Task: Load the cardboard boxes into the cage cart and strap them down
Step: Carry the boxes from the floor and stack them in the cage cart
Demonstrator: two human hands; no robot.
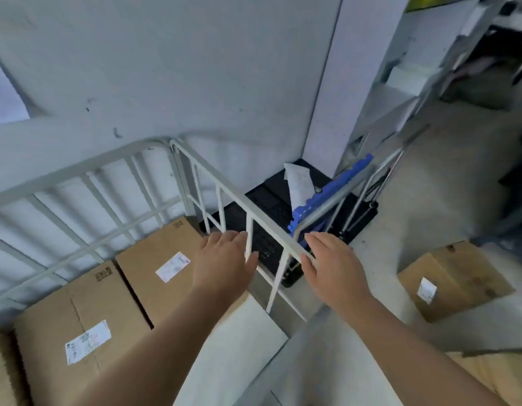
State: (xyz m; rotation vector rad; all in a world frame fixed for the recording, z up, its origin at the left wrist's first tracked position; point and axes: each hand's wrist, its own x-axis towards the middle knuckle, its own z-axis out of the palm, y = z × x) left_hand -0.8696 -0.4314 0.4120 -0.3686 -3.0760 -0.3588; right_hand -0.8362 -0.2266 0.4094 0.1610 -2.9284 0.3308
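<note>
The white metal cage cart (218, 183) stands against the wall. Inside it lie two brown cardboard boxes with white labels, one (78, 323) at the left and one (157, 265) beside it on the right. My left hand (224, 262) is inside the cart by its right side rail, fingers straight, holding nothing. My right hand (333, 259) is outside that rail, thumb touching the top bar, fingers relaxed. Another labelled cardboard box (456, 276) sits on the floor to the right. No strap shows.
A black crate (271, 200) with white paper in it and a blue folding hand truck (327, 194) stand in the corner beyond the rail. Shelving (415, 83) runs along the right. More cardboard (494, 373) lies at the bottom right.
</note>
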